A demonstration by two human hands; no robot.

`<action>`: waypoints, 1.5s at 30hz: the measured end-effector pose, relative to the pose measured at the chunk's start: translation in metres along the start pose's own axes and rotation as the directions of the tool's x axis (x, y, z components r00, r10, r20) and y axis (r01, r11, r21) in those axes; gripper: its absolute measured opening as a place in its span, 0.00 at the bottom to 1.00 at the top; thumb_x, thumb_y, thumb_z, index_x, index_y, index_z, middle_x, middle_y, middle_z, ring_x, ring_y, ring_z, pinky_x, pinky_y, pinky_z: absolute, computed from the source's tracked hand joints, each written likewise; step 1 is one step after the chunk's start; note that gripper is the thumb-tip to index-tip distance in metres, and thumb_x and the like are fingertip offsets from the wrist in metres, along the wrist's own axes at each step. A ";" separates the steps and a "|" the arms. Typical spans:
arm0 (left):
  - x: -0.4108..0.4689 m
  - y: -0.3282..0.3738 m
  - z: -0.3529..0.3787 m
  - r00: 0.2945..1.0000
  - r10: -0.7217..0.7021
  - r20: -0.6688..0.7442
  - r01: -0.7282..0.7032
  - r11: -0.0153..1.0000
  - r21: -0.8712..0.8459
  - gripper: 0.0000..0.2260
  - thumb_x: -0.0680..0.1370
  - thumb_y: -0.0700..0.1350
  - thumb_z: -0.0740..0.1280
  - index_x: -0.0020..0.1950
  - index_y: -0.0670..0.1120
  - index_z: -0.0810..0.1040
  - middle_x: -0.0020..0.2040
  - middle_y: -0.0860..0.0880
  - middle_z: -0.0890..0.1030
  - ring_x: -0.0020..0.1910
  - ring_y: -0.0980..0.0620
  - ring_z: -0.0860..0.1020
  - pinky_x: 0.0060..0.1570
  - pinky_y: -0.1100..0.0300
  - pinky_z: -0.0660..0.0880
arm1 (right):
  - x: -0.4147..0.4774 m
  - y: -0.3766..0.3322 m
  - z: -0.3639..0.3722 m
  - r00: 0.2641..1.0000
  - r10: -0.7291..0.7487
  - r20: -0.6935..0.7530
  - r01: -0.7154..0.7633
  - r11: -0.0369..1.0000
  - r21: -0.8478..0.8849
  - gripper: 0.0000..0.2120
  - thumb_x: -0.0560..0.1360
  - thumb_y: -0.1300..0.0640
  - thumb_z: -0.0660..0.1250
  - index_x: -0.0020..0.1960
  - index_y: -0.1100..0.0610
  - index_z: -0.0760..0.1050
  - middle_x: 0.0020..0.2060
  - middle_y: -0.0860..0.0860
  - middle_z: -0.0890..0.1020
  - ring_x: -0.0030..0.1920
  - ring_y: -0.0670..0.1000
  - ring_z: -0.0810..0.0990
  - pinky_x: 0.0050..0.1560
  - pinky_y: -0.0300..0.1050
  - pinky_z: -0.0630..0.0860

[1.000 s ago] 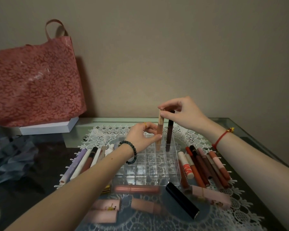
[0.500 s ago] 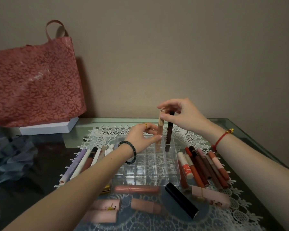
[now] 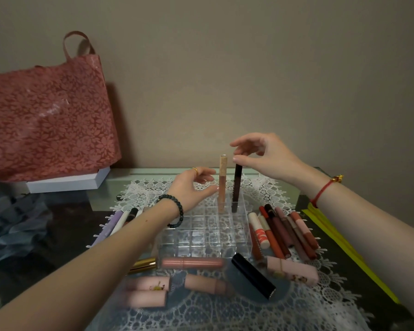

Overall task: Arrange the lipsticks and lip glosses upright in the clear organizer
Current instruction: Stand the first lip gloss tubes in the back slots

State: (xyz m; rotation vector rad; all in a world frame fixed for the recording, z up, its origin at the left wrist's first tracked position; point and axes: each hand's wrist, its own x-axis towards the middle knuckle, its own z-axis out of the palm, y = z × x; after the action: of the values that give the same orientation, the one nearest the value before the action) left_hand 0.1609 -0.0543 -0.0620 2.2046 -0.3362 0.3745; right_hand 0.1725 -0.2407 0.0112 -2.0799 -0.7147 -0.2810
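The clear organizer (image 3: 202,246) sits mid-table on a lace mat. In its far row stand a peach lip gloss (image 3: 222,185) and, right beside it, a dark brown lip gloss (image 3: 236,187), both upright. My left hand (image 3: 191,187) hovers just left of the peach tube, fingers relaxed, thumb tip almost at it. Just over the two caps is my right hand (image 3: 265,156), fingers spread and holding nothing. Several loose tubes lie right of the organizer (image 3: 285,231), others left (image 3: 120,222). In front lie a pink lipstick (image 3: 191,262) and a black lipstick (image 3: 252,275).
A red floral bag (image 3: 50,111) leans on the wall at back left, over a white box (image 3: 67,181). Blue-grey cloth (image 3: 10,223) lies at the left edge. A yellow strip (image 3: 344,247) runs along the table's right side. Pink cases (image 3: 292,271) lie near the front.
My right hand has let go of the two tube caps and risen slightly. My left hand has released the peach gloss and drawn back to the left. Both tubes stay standing.
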 end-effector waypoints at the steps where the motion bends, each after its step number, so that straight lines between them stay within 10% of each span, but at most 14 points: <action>1: -0.001 0.001 -0.002 1.000 -0.002 -0.012 0.002 1.000 0.005 0.15 0.71 0.48 0.71 0.56 0.51 0.75 0.48 0.55 0.79 0.51 0.56 0.77 0.56 0.59 0.73 | -0.002 -0.001 -0.003 1.000 -0.003 -0.003 0.003 1.000 -0.006 0.11 0.69 0.60 0.71 0.52 0.54 0.77 0.44 0.52 0.82 0.45 0.48 0.79 0.44 0.26 0.71; 12: -0.032 0.022 -0.011 0.977 0.105 -0.185 -0.099 0.994 0.046 0.08 0.71 0.47 0.70 0.50 0.54 0.76 0.41 0.60 0.78 0.42 0.63 0.75 0.42 0.78 0.68 | -0.036 0.009 -0.044 0.997 0.035 -0.066 -0.040 0.997 -0.072 0.10 0.70 0.57 0.70 0.51 0.52 0.77 0.40 0.47 0.81 0.41 0.44 0.78 0.42 0.28 0.73; 30: -0.052 0.041 0.058 0.958 0.253 0.139 -0.272 0.952 0.144 0.10 0.72 0.48 0.68 0.53 0.52 0.77 0.46 0.57 0.79 0.45 0.64 0.75 0.48 0.71 0.72 | -0.082 0.078 -0.041 0.983 0.179 -0.033 -0.182 0.962 -0.202 0.10 0.69 0.57 0.71 0.50 0.52 0.78 0.40 0.46 0.81 0.43 0.46 0.79 0.43 0.33 0.71; 45: -0.045 0.030 0.050 0.962 0.261 0.074 -0.263 0.965 0.018 0.09 0.71 0.45 0.70 0.49 0.55 0.78 0.42 0.62 0.78 0.48 0.65 0.76 0.48 0.75 0.71 | -0.050 0.122 0.006 0.945 0.319 0.071 -0.241 0.827 -0.508 0.14 0.72 0.49 0.66 0.55 0.55 0.76 0.57 0.52 0.78 0.58 0.51 0.73 0.54 0.41 0.68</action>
State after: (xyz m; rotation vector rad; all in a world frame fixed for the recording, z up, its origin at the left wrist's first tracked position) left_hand 0.1161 -0.1068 -0.0874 2.2086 -0.6699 0.4475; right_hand 0.2032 -0.3080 -0.0981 -2.6887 -0.4361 -0.1445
